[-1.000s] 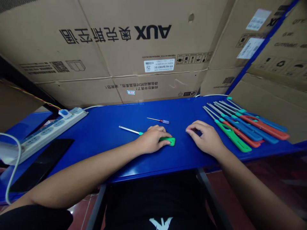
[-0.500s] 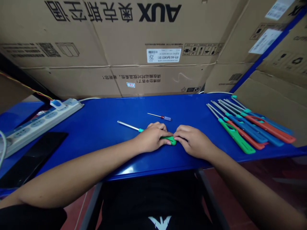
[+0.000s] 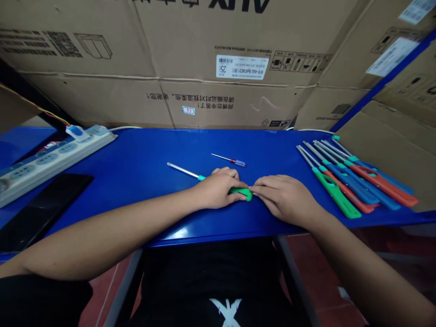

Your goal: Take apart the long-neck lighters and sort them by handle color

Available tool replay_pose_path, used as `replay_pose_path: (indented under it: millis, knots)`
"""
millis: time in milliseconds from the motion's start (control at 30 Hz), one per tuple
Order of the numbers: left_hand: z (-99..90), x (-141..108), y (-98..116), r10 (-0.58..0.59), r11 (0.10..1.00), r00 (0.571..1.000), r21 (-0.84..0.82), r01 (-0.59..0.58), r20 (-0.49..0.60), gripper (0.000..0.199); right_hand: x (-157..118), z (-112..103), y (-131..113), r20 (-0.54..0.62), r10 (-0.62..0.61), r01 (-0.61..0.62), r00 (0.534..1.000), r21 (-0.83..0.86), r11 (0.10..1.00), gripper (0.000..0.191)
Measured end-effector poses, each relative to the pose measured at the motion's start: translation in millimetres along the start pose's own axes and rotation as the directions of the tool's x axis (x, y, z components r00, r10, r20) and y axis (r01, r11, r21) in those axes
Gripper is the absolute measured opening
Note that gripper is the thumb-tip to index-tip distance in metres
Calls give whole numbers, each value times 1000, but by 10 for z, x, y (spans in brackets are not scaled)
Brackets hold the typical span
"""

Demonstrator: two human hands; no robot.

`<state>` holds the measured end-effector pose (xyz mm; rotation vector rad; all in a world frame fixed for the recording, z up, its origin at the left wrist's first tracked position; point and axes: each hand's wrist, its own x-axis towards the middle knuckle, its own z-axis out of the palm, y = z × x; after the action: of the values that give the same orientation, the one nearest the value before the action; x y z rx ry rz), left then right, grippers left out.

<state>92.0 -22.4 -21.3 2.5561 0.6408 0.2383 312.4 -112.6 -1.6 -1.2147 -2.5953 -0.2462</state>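
Brown printed cardboard (image 3: 136, 102) is backing a glossy blue worktop (image 3: 146, 147). There, the left hand (image 3: 218, 187) is clamping its fingers round a green metal-tubed lighter (image 3: 247, 194); the right hand's (image 3: 288, 197) fingers are meeting at its handle end, gripping or not I can't tell.

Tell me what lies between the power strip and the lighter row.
In the head view: the screwdriver, the green lighter gripped by the left hand, and the right hand at its handle end.

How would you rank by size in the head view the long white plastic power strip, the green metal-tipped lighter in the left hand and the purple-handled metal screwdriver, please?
1. White power strip
2. Green lighter, partly covered by the left hand
3. Purple-handled screwdriver
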Motion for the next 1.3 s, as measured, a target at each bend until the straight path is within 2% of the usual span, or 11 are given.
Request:
replay_pose_path:
  millis: [233, 467, 667, 733, 767, 833, 967, 1033, 1133, 1233, 1300]
  knots:
    - [-11, -5, 12, -17, 1000, 1000, 2, 17, 8, 34, -71, 44, -3, -5, -4, 4, 1000, -33, 999, 23]
    - [-1, 40, 12, 33, 999, 999, 20, -33, -6, 33, -78, 97, -81, 139, -19, 29, 990, -72, 997, 27]
    - [46, 83, 25, 48, 997, 998, -64, -51, -44, 34, 60, 30, 125, 167, -21, -17, 986, 223, 975, 27]
    - [55, 68, 19, 29, 997, 998, -67, -33, -53, 34, 216, 121, 280, 89, 142, -163, 986, 324, 932, 26]
    - [58, 59, 16, 23, 998, 998, -62, -26, -56, 34, 311, 189, 353, 18, 267, -258, 964, 323, 911, 23]
    - [60, 44, 10, 18, 999, 998, -49, -21, -58, 35, 506, 330, 472, 17, 420, -402, 907, 323, 856, 32]
    - [68, 29, 14, 22, 999, 998, -45, -24, -60, 40, 712, 398, 621, 70, 465, -460, 882, 331, 824, 14]
    - [75, 23, 16, 36, 998, 997, -44, -39, -73, 41, 669, 282, 688, 26, 512, -460, 858, 482, 746, 16]
    - [87, 17, 6, 56, 997, 995, -48, -60, -85, 40, 491, 44, 738, -87, 581, -284, 809, 809, 515, 24]
    - [94, 19, -10, 53, 996, 995, -64, -59, -87, 40, 310, -112, 616, -145, 643, -145, 752, 915, 376, 28]
    - [93, 22, -14, 53, 996, 995, -69, -59, -86, 39, 233, -147, 447, -114, 626, -144, 772, 927, 347, 28]
